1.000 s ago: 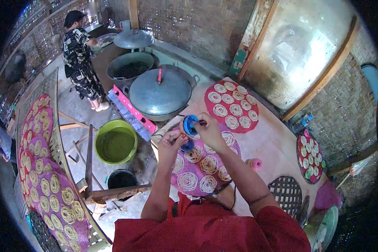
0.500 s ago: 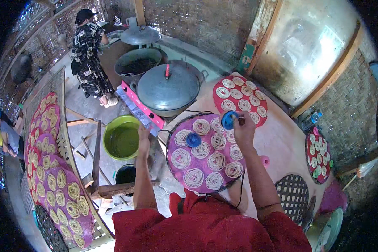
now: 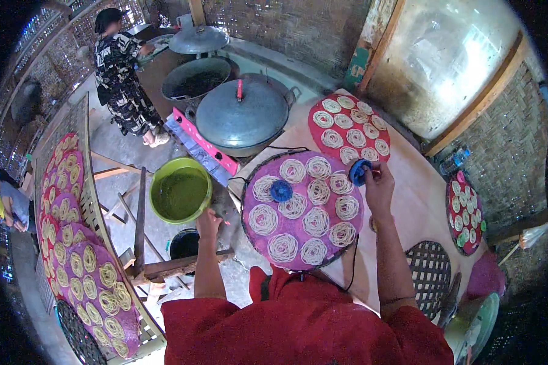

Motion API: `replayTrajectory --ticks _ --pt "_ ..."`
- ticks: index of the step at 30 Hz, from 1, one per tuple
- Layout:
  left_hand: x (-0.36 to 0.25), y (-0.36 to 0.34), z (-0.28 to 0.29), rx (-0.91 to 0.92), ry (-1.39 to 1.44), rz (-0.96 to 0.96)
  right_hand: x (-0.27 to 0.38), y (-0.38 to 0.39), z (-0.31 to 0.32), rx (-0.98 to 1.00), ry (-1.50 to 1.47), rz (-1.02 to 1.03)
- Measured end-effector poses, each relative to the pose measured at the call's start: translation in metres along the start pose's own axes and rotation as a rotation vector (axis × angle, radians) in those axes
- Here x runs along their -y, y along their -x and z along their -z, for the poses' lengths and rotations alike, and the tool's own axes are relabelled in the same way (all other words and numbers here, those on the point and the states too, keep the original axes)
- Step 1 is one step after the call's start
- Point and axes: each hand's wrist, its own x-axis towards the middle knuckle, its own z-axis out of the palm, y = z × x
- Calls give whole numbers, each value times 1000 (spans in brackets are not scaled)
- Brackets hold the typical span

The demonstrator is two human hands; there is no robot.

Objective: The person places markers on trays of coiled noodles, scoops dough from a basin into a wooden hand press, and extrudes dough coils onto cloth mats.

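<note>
My right hand (image 3: 377, 182) grips a round blue plastic piece (image 3: 359, 173) above the right edge of a round pink mat (image 3: 301, 228). Pale noodle coils (image 3: 283, 246) cover that mat, with a second blue piece (image 3: 281, 191) lying on it at upper left. My left hand (image 3: 210, 222) is left of the mat at the near rim of a green basin of liquid (image 3: 179, 193), fingers apart; whether it touches the rim I cannot tell.
Lidded pot (image 3: 242, 118) and pan on pink stove (image 3: 204, 140); red mats of coils (image 3: 350, 128) on the table and right; laden rack (image 3: 85, 255) at left; black bucket (image 3: 182, 246); latticed tray (image 3: 426, 274). One person (image 3: 125, 79) at back, another (image 3: 15, 201) at far left.
My hands have separated: the left moved down-left off the blue pieces, the right moved rightward with one. The other piece now lies uncovered on the mat. The view has shifted slightly.
</note>
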Motion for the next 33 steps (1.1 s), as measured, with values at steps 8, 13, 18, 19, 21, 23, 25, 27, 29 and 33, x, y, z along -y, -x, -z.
replayTrajectory --ticks 8,13,18,19,21,23,25,27,29,33 --pt "-55 -4 34 -240 -180 -211 -12 0 -1 50 -12 19" --pt "-201 14 93 -324 28 -586 -16 -4 -19 85 -10 28" --pt "-249 15 78 -221 -96 -625 -27 -20 -48 165 174 118" --pt "-252 12 74 -223 -91 -630 -32 -27 -55 207 202 128" --pt "-254 8 70 -196 -179 -578 -43 -40 -75 193 292 161" --pt "-257 6 72 -227 -55 -560 -60 -54 -98 177 377 190" --pt "-255 3 77 -255 68 -536 -70 -62 -118 178 258 186" --pt "-237 -4 90 -361 267 -447 -65 -57 -134 186 279 113" --pt "-215 -8 101 -464 221 -475 -65 -58 -143 193 300 42" --pt "-189 2 113 -507 43 -336 -77 -61 -148 195 374 64"
